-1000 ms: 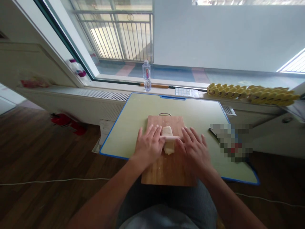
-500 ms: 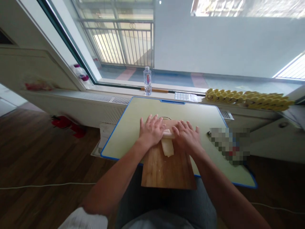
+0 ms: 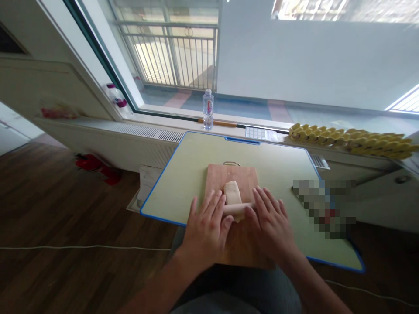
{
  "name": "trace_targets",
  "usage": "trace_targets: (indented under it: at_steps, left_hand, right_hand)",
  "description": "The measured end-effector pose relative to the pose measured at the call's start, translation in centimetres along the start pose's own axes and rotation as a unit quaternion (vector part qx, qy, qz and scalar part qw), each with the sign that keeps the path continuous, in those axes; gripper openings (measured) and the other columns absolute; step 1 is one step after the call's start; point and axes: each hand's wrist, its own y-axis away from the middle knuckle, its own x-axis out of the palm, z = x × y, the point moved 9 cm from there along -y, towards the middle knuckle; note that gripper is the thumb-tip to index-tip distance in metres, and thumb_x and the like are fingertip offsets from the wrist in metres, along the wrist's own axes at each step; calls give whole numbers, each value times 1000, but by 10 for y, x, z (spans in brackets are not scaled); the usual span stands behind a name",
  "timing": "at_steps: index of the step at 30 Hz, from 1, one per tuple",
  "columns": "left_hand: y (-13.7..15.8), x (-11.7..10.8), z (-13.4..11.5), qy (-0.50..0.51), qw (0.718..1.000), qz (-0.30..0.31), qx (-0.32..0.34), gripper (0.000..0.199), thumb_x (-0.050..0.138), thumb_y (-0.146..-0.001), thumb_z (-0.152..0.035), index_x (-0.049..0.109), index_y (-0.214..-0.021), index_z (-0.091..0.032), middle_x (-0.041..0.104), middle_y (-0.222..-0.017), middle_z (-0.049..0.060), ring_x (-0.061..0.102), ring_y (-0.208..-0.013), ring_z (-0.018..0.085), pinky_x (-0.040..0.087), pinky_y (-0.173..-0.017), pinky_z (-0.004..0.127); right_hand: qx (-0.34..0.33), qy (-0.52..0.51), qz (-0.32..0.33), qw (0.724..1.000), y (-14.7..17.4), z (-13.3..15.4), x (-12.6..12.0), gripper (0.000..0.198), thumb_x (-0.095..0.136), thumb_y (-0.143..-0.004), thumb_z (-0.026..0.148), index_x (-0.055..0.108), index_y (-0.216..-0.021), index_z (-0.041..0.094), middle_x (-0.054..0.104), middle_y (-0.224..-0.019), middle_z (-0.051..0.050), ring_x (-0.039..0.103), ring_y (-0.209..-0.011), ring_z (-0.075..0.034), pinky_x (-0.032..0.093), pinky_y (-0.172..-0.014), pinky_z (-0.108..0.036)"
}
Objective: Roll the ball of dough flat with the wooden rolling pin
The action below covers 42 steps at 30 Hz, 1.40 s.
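Observation:
A strip of pale dough lies lengthwise on a wooden cutting board in front of me. Across its near part rests a light rolling pin, and a bit of dough shows on the near side of it. My left hand lies on the pin's left end with fingers stretched out flat. On the other end, my right hand presses down, its fingers straight and pointing forward. Both palms hide the ends of the pin, and neither hand wraps around it.
The board overhangs the near edge of a pale green table with a blue rim. A blurred-out object lies at the right. On the sill stand a water bottle and yellow egg trays. A fire extinguisher lies low at the left.
Both hands have drawn the rolling pin toward me along the dough. The far part of the dough and board is uncovered now. The view has shifted slightly.

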Motion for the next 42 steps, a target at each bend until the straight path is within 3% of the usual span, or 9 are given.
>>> trace_targets:
  at_steps: [5, 8, 13, 18, 21, 25, 29, 38, 42]
  left_hand:
    - [-104, 2, 42, -19, 997, 16, -75, 57, 29, -109, -50, 52, -156, -26, 46, -166, 9, 39, -156, 33, 24, -126, 71]
    - [-126, 1, 46, -35, 997, 20, -66, 58, 31, -108, -47, 48, -159, -25, 41, -169, 10, 34, -158, 35, 19, -127, 71]
    - [-55, -2, 17, -37, 999, 6, -15, 57, 28, -110, -44, 50, -158, -23, 44, -167, 8, 35, -158, 30, 22, -129, 66]
    - [20, -4, -1, -22, 1000, -2, -7, 63, 37, -108, -49, 37, -164, -22, 43, -167, 9, 38, -157, 28, 30, -129, 56]
    - [-1, 0, 9, -13, 1000, -3, -23, 62, 33, -109, -50, 41, -163, -22, 44, -166, 10, 37, -157, 29, 28, -129, 59]
    - [-86, 4, 39, -19, 997, 12, -67, 59, 27, -109, -52, 54, -155, -26, 45, -167, 8, 37, -156, 33, 22, -127, 70]
    - [-138, -1, 50, -34, 996, 23, -79, 57, 32, -108, -47, 51, -157, -25, 40, -169, 11, 32, -158, 37, 17, -127, 72]
    - [-20, -1, 16, -26, 999, -3, -33, 59, 30, -110, -45, 42, -162, -21, 41, -168, 9, 35, -158, 29, 22, -131, 61]
    - [-39, 4, 23, -38, 998, -3, -48, 61, 24, -110, -50, 44, -161, -24, 41, -169, 6, 32, -159, 29, 21, -130, 64]
  right_hand:
    - [54, 14, 70, 996, -97, 1, 15, 64, 29, -109, 55, 48, -158, 19, 44, -167, -11, 33, -157, -34, 25, -124, -63]
    - [82, -3, 123, 989, -110, -1, 21, 64, 28, -108, 55, 48, -158, 20, 41, -168, -10, 33, -156, -34, 31, -122, -62]
    - [35, 14, 62, 997, -34, 2, 6, 62, 25, -110, 49, 52, -155, 17, 49, -163, -12, 37, -155, -34, 30, -122, -61]
    - [-38, -6, -6, 999, 35, 11, -6, 67, 33, -108, 52, 34, -166, 19, 39, -169, -12, 31, -158, -29, 33, -123, -52]
    - [-14, 18, 0, 1000, 5, 10, 0, 62, 29, -110, 47, 42, -162, 18, 43, -166, -13, 34, -157, -30, 30, -124, -54]
    - [33, 31, 50, 998, -84, 8, 11, 62, 29, -109, 53, 53, -155, 17, 46, -165, -13, 35, -155, -35, 17, -125, -68]
    - [90, -31, 140, 986, -124, 0, 27, 68, 25, -108, 58, 48, -159, 19, 41, -168, -12, 34, -155, -38, 27, -121, -69]
    - [-5, 30, 32, 999, 5, 11, 3, 62, 27, -110, 47, 42, -163, 19, 44, -166, -11, 35, -156, -29, 22, -126, -55]
    - [17, 61, 20, 998, -25, 7, 6, 63, 27, -109, 52, 44, -162, 21, 41, -168, -8, 30, -157, -31, 18, -127, -57]
